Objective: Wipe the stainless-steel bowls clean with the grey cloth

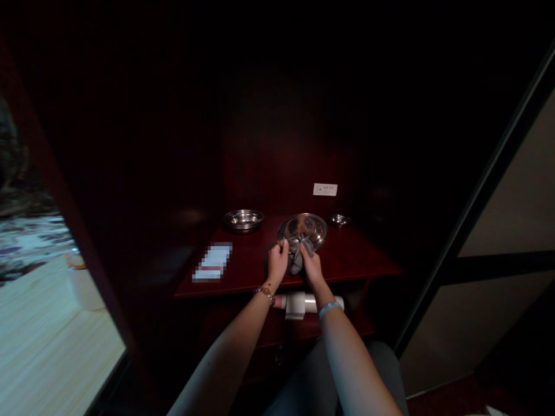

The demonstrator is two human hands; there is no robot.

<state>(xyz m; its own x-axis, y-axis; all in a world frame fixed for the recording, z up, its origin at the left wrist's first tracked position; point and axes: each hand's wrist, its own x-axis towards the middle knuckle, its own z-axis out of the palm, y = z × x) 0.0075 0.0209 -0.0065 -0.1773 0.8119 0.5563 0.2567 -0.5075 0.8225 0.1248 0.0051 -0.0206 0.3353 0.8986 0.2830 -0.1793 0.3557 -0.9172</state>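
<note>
Both my hands are at the near edge of a large shiny metal bowl [318, 227], which is tilted up above the dark red shelf [243, 271]. A grey cloth [296, 263] hangs bunched between them and against the metal. My left hand [278, 260] is closed on the bowl's left near rim, thumb up. My right hand [311, 263] is closed on the cloth, pressed to the bowl's near right side. A bead bracelet circles the left wrist and a light blue band the right one.
Another metal bowl [243, 220] sits back left, a small one [339, 220] back right. A blurred-out pale sheet [212, 262] lies on the shelf's left. Below are a white roll-shaped object [310, 303] and a lower shelf. A socket [325, 189] is on the back wall.
</note>
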